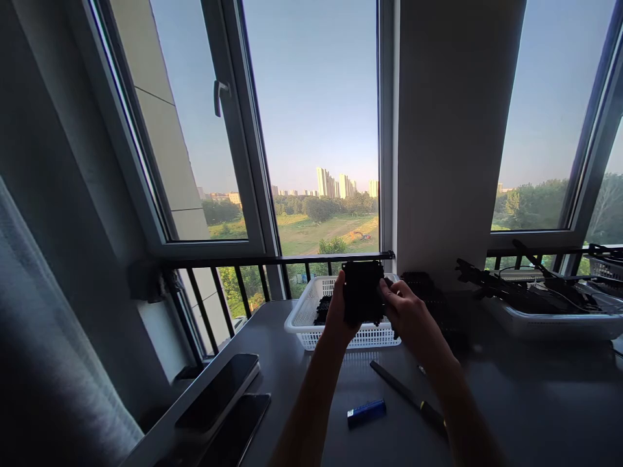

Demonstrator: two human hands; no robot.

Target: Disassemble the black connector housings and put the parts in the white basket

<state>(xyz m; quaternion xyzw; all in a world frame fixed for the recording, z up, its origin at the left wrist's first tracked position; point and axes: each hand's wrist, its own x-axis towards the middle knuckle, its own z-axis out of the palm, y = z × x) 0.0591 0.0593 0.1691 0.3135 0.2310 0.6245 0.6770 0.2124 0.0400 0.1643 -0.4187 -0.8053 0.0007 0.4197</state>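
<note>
At the far left of my feed a pale curtain [53,350] hangs, and just right of it two dark-screened phones lie aslant near the left edge of the table [292,383]: the upper phone [219,389] farther back, the lower phone [238,425] nearer me. Behind them runs a dark railing [214,262], below the windows. Next along, a white slotted basket [304,327] sits on the table with black parts [322,310] inside; the hands and their load block my view of much of it. The left hand [339,314] is partly closed, gripping the left edge of a square black block [363,292], which is held up in front of the basket. Below, a blue object [366,413] lies on the table, with a black tool [399,389] slanting just beside it, its yellow-marked handle end partly covered by the right forearm. The right hand [402,301] has its fingers bent in at the block's right edge; I can't tell whether they pinch the block or something small and dark. Beyond that hand stand dark stacked pieces [418,285], too shadowed for me to make out. Farther right, a pale tray [555,324] carries long black pieces [530,295], some jutting over its rim.
</note>
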